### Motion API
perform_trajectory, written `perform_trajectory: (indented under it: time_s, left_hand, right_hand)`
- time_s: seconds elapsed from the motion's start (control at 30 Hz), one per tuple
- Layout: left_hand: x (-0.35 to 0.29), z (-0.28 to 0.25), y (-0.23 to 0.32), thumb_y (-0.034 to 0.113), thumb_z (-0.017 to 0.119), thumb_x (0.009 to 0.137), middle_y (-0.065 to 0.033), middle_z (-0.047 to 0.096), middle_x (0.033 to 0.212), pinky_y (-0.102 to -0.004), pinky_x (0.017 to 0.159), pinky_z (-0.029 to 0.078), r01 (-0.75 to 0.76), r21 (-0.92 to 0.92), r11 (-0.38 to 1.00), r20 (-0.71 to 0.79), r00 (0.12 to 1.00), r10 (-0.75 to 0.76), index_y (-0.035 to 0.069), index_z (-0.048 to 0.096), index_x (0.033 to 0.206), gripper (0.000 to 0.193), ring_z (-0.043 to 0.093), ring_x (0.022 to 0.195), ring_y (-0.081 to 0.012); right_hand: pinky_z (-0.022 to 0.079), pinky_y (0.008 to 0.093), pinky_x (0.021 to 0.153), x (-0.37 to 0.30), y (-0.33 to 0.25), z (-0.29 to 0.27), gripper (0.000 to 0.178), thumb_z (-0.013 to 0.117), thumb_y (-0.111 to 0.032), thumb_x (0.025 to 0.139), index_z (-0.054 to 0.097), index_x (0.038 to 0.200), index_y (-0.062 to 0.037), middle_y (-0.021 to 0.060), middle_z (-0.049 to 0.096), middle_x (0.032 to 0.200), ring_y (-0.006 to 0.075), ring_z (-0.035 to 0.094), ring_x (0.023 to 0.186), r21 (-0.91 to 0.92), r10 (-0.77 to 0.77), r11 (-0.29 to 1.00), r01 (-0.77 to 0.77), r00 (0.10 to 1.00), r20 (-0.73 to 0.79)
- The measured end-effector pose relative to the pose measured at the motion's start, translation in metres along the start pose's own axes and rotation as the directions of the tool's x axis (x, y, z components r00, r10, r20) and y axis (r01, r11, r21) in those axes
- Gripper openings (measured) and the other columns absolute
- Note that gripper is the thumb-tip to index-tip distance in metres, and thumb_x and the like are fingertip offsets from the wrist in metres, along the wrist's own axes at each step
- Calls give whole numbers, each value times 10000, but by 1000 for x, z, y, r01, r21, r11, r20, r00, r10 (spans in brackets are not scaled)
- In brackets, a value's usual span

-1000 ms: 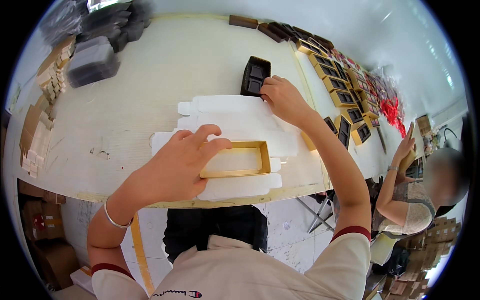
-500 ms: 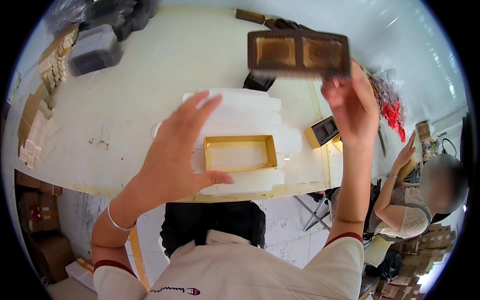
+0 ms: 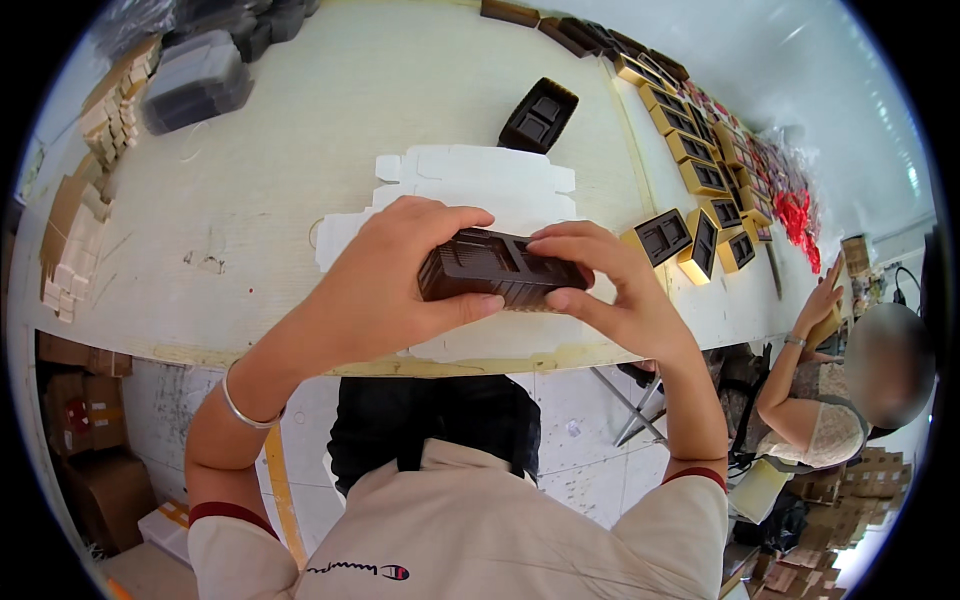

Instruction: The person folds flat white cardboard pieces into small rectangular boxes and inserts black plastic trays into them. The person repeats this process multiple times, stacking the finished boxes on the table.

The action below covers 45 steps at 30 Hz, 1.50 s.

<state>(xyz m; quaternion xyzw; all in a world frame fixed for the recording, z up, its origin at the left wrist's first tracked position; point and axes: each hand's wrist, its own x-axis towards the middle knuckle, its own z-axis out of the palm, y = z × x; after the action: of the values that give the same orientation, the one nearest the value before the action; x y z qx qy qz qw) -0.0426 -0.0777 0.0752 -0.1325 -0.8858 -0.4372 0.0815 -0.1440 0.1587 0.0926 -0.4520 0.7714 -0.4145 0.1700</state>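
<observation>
A dark brown plastic insert tray (image 3: 505, 272) with two compartments is held level between my two hands. My left hand (image 3: 375, 285) grips its left end, thumb along the near side and fingers over the far side. At the other end my right hand (image 3: 625, 290) pinches the tray the same way. Beneath it lies a flat white die-cut cardboard sheet (image 3: 470, 172). The gold box seen earlier on this sheet is hidden by the tray and hands, so whether the tray sits inside it I cannot tell. A second dark tray (image 3: 540, 116) rests tilted just beyond the sheet.
Gold boxes with dark trays (image 3: 697, 178) line the table's right side, beside red packaging (image 3: 795, 215). Stacked clear plastic pieces (image 3: 197, 88) and folded cardboard (image 3: 75, 245) stand at the left. Another person (image 3: 810, 400) sits at the right.
My right hand has brought the dark tray down and left to above the white sheet. My left hand has closed on its other end. The gold box is now out of sight.
</observation>
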Motion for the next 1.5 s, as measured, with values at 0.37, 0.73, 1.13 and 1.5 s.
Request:
perform_trajectory:
  time_s: [0.37,0.73,1.13,1.5]
  left_hand:
    - [4,-7,-10,157,689,827,-152,512,1270,-375,981,409,23,-7,1000,289,957,-20,55,401,1399,649,497,1151,-313]
    - [9,-4,-22,216,653,859,-125,581,1235,-380,949,429,-122,92,988,289,953,90,85,499,1350,532,526,1098,-307]
    - [8,3,-16,97,593,840,-170,440,1359,-439,993,384,-163,119,979,356,928,112,176,537,1334,504,471,1125,-364]
    - [-6,13,-21,262,661,776,-161,352,1448,-487,1039,334,-411,471,781,296,907,299,207,554,1318,555,411,1214,-369]
  right_hand:
    - [473,269,649,-4,16,5,279,688,-29,815,693,1092,-62,118,573,1194,179,602,870,50,-7,999,10,998,-60]
    - [509,288,673,6,5,-3,229,688,-17,807,680,1034,10,139,605,1175,206,642,806,-132,13,991,-17,1000,-28]
    - [481,261,696,-3,35,-16,279,651,102,785,699,1024,-34,70,498,1213,153,585,963,431,10,899,-80,987,161]
    - [470,401,893,-24,17,16,380,756,-279,738,686,1035,-53,235,432,1369,343,539,1110,-592,-358,757,276,933,-23]
